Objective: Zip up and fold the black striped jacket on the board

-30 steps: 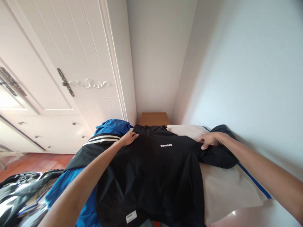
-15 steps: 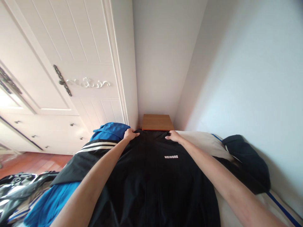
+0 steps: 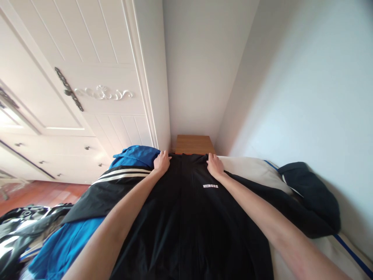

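Note:
A black jacket [image 3: 189, 217] with white "WEINGRE" lettering on its chest lies spread in front of me. Its top edge, at the collar and shoulders, is gripped on the left by my left hand [image 3: 162, 161], fingers closed on the fabric. My right hand [image 3: 215, 165] pinches the same edge on the other side, just above the lettering. One black sleeve with white stripes stretches out to the left over blue cloth [image 3: 136, 154]. The other sleeve reaches right, and its end [image 3: 310, 194] rests bunched near the wall. The jacket's bottom is out of view.
Beneath the jacket is a beige surface with blue trim [image 3: 244, 165]. A white wardrobe [image 3: 116, 128] stands at the left, and a bare wall [image 3: 305, 97] rises at the right. A wooden box-like piece [image 3: 194, 144] sits behind the jacket. Shiny dark and clear items [image 3: 26, 229] lie lower left.
Both hands have turned more upright on the jacket's top edge, and the collar area is pulled flatter and straighter. The right sleeve shows more fully. The view has shifted slightly.

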`<move>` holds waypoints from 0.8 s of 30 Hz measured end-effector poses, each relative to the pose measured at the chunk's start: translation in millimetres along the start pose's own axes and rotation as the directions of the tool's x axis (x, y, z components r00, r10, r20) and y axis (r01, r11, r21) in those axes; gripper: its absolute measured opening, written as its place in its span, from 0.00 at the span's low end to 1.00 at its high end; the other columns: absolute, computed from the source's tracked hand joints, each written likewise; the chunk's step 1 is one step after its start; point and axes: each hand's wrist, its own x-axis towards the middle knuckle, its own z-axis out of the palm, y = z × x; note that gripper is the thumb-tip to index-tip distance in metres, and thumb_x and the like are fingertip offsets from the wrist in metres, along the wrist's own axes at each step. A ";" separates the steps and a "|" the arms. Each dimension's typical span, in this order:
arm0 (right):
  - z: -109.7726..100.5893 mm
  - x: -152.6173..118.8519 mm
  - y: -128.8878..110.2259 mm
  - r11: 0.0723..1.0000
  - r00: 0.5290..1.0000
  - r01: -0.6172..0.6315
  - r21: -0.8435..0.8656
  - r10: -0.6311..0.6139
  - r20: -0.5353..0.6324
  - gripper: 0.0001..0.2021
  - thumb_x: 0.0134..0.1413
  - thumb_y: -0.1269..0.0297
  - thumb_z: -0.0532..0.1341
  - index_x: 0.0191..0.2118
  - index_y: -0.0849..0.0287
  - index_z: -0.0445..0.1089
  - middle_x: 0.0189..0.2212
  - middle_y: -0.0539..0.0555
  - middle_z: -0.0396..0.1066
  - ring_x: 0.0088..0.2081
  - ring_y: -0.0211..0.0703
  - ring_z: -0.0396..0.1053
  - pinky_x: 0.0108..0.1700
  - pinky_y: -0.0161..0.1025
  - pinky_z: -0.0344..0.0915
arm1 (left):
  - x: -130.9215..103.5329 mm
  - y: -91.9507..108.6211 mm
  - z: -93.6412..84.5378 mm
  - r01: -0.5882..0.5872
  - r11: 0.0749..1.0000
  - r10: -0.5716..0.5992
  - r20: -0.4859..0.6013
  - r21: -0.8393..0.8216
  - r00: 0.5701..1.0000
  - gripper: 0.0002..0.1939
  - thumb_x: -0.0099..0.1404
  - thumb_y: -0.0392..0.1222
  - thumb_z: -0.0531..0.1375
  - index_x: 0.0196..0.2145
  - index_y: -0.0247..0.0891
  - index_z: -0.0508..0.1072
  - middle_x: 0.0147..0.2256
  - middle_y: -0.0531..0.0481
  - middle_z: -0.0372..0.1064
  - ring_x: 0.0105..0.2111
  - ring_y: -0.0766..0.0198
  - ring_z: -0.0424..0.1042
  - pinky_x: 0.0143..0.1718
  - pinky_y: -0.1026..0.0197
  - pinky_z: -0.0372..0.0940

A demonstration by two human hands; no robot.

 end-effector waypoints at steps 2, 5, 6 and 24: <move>-9.0 -12.2 -5.2 0.991 0.990 0.135 -0.002 -0.135 -0.050 0.24 0.67 0.69 0.49 0.66 0.68 0.57 0.60 0.71 0.62 0.62 0.60 0.60 0.61 0.53 0.58 | -11.3 2.3 -11.9 -0.123 0.992 0.124 -0.053 0.011 0.991 0.20 0.75 0.47 0.48 0.58 0.36 0.65 0.57 0.35 0.66 0.57 0.48 0.67 0.55 0.51 0.62; -13.2 -39.5 -7.4 0.843 0.842 0.537 0.009 -0.536 -0.053 0.26 0.70 0.60 0.50 0.68 0.64 0.55 0.66 0.65 0.57 0.67 0.54 0.53 0.67 0.51 0.51 | -36.5 -7.6 -17.2 -0.508 0.861 0.509 -0.030 0.031 0.860 0.29 0.74 0.57 0.46 0.65 0.38 0.61 0.64 0.39 0.59 0.65 0.50 0.57 0.64 0.51 0.53; -11.7 -48.3 -4.7 0.754 0.754 0.656 0.020 -0.656 -0.007 0.27 0.70 0.56 0.50 0.68 0.62 0.56 0.67 0.63 0.56 0.68 0.53 0.52 0.69 0.51 0.49 | -44.6 -15.3 -14.9 -0.612 0.791 0.611 0.032 0.028 0.791 0.32 0.74 0.60 0.45 0.66 0.37 0.59 0.67 0.40 0.55 0.67 0.51 0.53 0.67 0.50 0.49; -113.3 -88.3 184.9 0.968 0.946 0.242 -0.063 -0.220 0.237 0.35 0.63 0.43 0.47 0.65 0.65 0.62 0.65 0.66 0.59 0.66 0.65 0.56 0.67 0.56 0.53 | -76.9 -106.4 -69.6 -0.419 0.905 0.420 -0.008 -0.066 0.908 0.31 0.72 0.59 0.44 0.58 0.35 0.69 0.57 0.39 0.68 0.59 0.48 0.66 0.62 0.46 0.59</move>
